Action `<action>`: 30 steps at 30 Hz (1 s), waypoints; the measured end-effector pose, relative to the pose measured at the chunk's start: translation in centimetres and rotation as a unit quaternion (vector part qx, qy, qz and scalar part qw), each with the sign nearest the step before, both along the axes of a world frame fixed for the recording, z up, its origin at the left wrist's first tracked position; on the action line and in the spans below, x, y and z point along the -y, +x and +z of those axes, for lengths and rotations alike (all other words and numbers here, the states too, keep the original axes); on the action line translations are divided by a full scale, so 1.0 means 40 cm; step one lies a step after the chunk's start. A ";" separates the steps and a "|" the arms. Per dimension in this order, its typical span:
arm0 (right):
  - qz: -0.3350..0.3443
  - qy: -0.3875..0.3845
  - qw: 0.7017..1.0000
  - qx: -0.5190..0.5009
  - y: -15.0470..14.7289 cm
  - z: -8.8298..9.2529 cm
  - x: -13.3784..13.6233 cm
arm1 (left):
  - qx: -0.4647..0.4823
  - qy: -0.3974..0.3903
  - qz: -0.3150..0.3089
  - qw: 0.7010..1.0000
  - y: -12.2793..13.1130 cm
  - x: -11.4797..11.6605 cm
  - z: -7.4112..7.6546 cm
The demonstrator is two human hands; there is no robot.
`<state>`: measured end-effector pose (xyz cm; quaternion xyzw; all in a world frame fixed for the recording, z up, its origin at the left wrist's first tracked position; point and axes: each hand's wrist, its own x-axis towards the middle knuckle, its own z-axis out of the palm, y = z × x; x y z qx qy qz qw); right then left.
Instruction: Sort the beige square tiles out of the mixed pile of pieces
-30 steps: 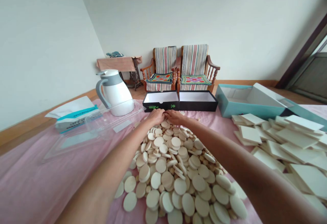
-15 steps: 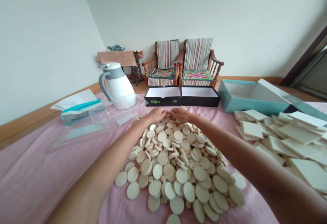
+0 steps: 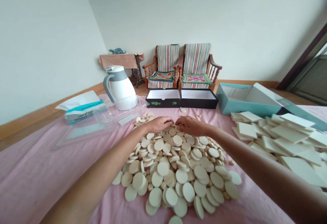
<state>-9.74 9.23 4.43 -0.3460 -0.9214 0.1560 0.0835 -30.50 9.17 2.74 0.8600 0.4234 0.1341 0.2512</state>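
A heap of round pale wooden discs (image 3: 163, 168) in mixed sizes lies on the pink cloth (image 3: 84, 157). At its far left edge rests my left hand (image 3: 160, 124), palm down, fingers bent loosely over the discs and pointing right. My right hand (image 3: 191, 126) mirrors it on the far right edge, fingers curved and pointing left. A small gap parts the two sets of fingertips. Both hands look open, touching the discs from above, with nothing seen gripped. Their undersides are hidden.
Two black boxes (image 3: 163, 104) stand beyond the heap. On the left are a white jug (image 3: 125, 94), a tissue pack (image 3: 84, 111) and clear plastic trays (image 3: 102, 125). Right: a teal box (image 3: 249, 106) and piled square boards (image 3: 288, 135). Chairs (image 3: 196, 60) stand behind.
Both hands have come nearer to me and slightly apart. Some discs at the far edge are now uncovered, and parts of the heap have shifted. The camera view has tilted a little.
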 end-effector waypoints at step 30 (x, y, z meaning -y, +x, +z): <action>-0.017 0.004 0.997 -0.073 0.041 -0.109 -0.123 | -0.106 0.080 -0.032 0.991 -0.014 -0.026 -0.014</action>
